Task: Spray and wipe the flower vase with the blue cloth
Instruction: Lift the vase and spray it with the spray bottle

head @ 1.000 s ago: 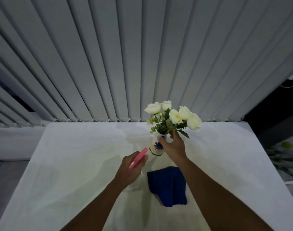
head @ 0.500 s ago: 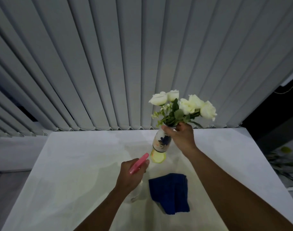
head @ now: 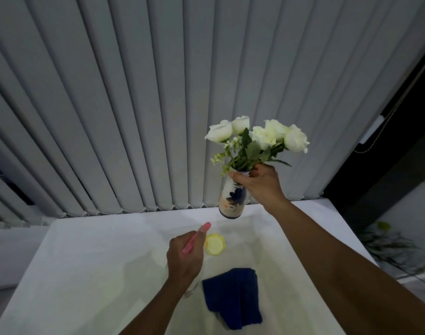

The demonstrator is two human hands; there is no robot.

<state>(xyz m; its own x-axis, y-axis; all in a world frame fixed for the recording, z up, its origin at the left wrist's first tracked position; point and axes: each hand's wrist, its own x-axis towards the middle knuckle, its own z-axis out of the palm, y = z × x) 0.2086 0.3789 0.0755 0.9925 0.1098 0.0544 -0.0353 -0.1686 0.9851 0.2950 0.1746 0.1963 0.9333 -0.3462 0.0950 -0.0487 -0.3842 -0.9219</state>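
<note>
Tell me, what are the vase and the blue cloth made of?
The vase looks like glazed ceramic: smooth white surface with a painted blue flower. The blue cloth seems soft, thick fabric, maybe microfibre; it lies folded and matte on the table.

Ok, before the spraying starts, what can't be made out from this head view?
- Spray bottle: only the pink top shows; the left hand covers the body, so the fill level is hidden.
- Vase: the right hand hides its neck and rim on the right side; its far side faces away.
- Blue cloth: folded, underside unseen.
- Yellow disc on the table: too small to identify.
</note>
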